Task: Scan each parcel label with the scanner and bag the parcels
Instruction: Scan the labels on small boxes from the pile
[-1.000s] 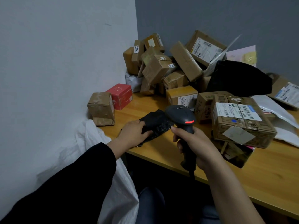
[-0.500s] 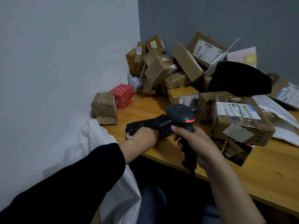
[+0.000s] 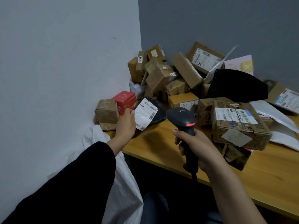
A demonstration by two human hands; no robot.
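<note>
Head view: L hand [image 3: 125,126] grips black parcel [image 3: 159,110] at its left edge, white label [image 3: 145,113] facing cam, held over table [image 3: 161,146] corner, just in front of red box [image 3: 125,100]. Fingers mostly hidden behind parcel; label print too blurred to read. R hand [image 3: 199,147] wrapped round scanner [image 3: 181,117] handle, red light on, head near parcel. White bag [image 3: 124,191] below, partly behind sleeve.

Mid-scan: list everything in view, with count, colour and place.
black parcel: one, black with white label, at table's left end
scanner: one, dark grey, right of the parcel
white sack: one, white, below the table's left end
red box: one, red, by the left wall
cardboard boxes: many, brown, heaped in the corner
black bag: one, black, right of heap
table: one, wooden, under the parcels
left hand: one, holds the black parcel
right hand: one, grips the scanner
</note>
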